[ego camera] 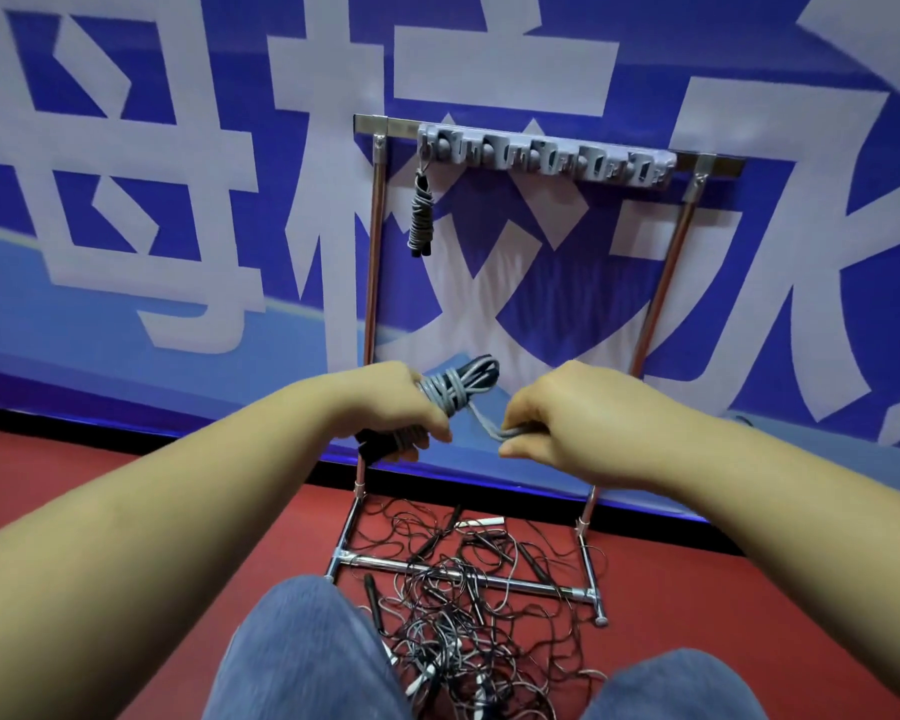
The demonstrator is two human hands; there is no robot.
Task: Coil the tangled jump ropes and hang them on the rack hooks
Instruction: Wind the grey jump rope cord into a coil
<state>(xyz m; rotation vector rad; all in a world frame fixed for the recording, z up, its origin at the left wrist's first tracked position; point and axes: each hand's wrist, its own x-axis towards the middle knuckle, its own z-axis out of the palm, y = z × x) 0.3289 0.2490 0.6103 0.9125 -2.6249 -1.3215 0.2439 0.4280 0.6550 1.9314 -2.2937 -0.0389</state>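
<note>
Nearest, tangled ropes [468, 605] heaped on red floor [697, 615]. Above, left hand [385, 407] clenched round grey coil [448, 392], right hand [572, 423] pinching its loose end [494, 431]: best wrapped snug, tucked firmly. Beyond, rack hooks [541, 155], one hung rope [420, 215] far left, blue banner [178, 200] behind

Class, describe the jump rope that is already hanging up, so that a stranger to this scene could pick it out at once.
Find the chrome rack standing against the blue banner. Along its top bar runs a grey hook strip; the coiled grey rope dangles from its leftmost hook. It alone hangs there; the others lie tangled on the red floor or are in hand.
</note>
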